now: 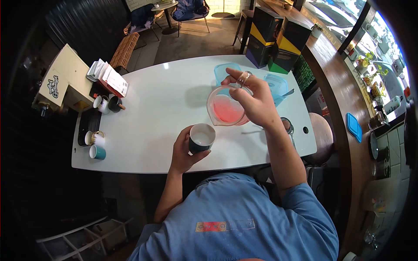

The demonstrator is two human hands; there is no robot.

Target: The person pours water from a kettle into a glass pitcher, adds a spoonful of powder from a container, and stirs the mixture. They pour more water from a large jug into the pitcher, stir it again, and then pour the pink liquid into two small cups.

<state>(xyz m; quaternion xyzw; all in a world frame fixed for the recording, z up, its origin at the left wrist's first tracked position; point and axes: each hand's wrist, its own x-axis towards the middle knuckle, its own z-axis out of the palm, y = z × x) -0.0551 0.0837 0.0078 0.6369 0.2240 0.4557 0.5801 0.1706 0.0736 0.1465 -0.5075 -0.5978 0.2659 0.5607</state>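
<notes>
My left hand (181,153) is wrapped round a dark teal cup (201,138) with a white inside, held upright above the front of the white table (143,130). No pink shows inside the cup. A clear glass jug (226,108) with pink liquid hangs from my right hand (260,101), whose fingers close at its handle (244,78). The jug is above and slightly right of the cup, its spout toward me. Between jug and cup there is a small gap, and no stream of liquid is visible.
Light-blue plastic containers (277,84) stand behind the jug, one with a utensil. A round metal-rimmed tool (287,126) lies right. Far right are black boxes (265,37). Along the left edge stand a teal cup (97,152), mugs (102,104) and a cream-coloured machine (65,80).
</notes>
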